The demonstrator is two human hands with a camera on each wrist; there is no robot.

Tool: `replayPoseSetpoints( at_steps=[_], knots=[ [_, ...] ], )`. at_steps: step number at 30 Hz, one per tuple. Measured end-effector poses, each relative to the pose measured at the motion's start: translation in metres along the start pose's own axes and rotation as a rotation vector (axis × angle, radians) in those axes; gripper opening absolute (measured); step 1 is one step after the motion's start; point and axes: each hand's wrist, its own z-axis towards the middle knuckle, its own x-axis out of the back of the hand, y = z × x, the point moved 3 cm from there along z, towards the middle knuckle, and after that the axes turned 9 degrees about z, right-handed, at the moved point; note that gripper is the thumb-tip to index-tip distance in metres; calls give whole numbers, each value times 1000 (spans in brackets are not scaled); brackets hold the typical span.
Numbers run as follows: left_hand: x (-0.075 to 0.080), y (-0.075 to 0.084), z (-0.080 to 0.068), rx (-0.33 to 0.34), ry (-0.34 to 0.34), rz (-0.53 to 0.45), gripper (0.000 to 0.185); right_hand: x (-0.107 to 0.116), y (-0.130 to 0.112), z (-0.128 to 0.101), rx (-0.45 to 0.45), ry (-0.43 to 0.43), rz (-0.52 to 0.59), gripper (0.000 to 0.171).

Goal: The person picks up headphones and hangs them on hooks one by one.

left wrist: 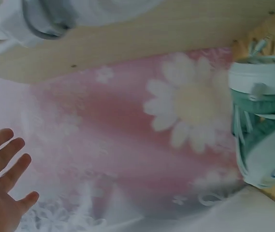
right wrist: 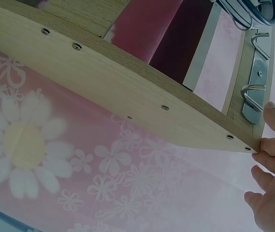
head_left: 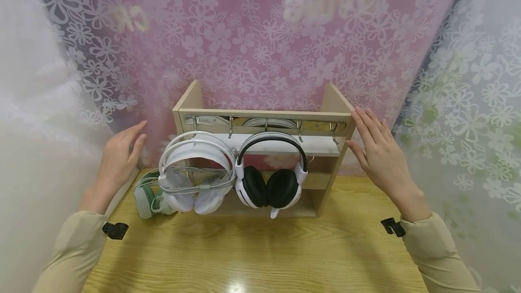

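Three headsets show: a white one (head_left: 194, 173) and a black-padded one (head_left: 270, 173) hang from hooks (head_left: 300, 132) on the rack (head_left: 330, 103) at the counter's (head_left: 260, 252) back edge, and a green one (head_left: 148, 196) lies at the rack's left foot. The right hand (head_left: 376, 148), fingers straight, touches the rack's top right corner. The left hand (head_left: 122, 155), fingers spread, hovers near the left side, holding nothing. Only the right wrist view shows screws (right wrist: 77, 47) in the rack's side panel.
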Motion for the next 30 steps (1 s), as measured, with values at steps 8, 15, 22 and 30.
replayPoseSetpoints(
  at_steps=[8, 15, 22, 30],
  knots=[
    [-31, -29, -31, 15, -102, 141, 42, 0, 0, 0, 7, 19, 4, 66],
    [-59, -50, -70, 91, -287, 194, 48, -1, -1, 0, 10, 13, 0, 67],
    [-80, -64, -105, 144, -384, 253, 50, -2, 0, 0, 6, 17, 1, 67],
    [-91, -72, -135, 198, -538, 275, 51, -3, 0, 0, 0, 29, 9, 66]
  ],
)
